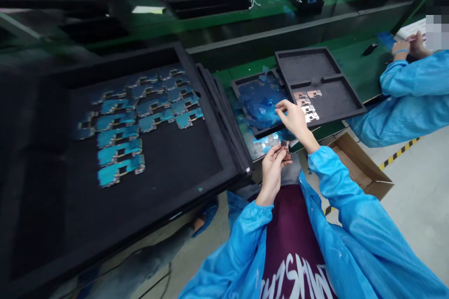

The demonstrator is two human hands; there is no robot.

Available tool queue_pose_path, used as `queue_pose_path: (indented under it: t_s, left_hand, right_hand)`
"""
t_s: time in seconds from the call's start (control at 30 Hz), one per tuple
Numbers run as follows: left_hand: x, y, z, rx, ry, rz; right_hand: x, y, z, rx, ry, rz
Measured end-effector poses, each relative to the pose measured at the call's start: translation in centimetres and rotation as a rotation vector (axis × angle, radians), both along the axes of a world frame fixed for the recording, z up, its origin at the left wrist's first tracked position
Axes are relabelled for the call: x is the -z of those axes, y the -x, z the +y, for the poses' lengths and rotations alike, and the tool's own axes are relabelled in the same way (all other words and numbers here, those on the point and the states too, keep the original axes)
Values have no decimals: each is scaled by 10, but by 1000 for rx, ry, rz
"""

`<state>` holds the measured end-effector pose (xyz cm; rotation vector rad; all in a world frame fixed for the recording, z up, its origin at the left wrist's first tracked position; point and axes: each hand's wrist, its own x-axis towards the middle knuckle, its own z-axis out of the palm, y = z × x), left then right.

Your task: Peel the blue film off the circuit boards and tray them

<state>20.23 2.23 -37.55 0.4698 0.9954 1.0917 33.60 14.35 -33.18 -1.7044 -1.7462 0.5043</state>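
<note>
Head camera looks forward, down at hands [271,175].

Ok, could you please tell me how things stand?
Left hand pinching small metal part. Right hand open, by blue film and foam tray of copper-coloured parts. Large black tray at left.

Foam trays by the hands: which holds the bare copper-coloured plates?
The divided dark foam tray, just past the right hand: its plates are bare metal, while the large tray's parts are blue-filmed.
</note>
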Motion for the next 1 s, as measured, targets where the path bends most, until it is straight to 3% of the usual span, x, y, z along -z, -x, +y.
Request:
queue_pose_path:
  t_s: [0.1, 0.2, 0.33, 0.5, 0.6, 0.67, 0.73, 0.87, 1.0]
  left_hand:
    - [1, 0, 4, 10, -72, 59]
    - [2, -4, 12, -14, -111, 102]
    - [2, -14, 21, -90, -165, 143]
    - [-7, -31, 29, -75, -246, 146]
    - [-14, -35, 27, -3, -264, 138]
    - [-17, -32, 23, 56, -278, 157]
    - [-18, -25, 16, 129, -290, 180]
    - [-17, -11, -1, 282, -295, 218]
    - [-22, -3, -13, 371, -332, 253]
  right_hand:
    - [0, 8, 35, -62, 140, -286]
    - [0, 4, 34, -119, 62, -411]
    - [-7, -18, -6, -177, -170, -176]
    - [-18, -59, -57, -317, 65, 224]
    - [-20, -100, -54, -126, 2, 349]
    - [-16, -136, -40, 75, -92, 388]
    - [-10, -170, -24, 193, -82, 376]
    - [6, -210, -4, 156, 95, 261]
    - [16, -216, -2, 130, 141, 207]
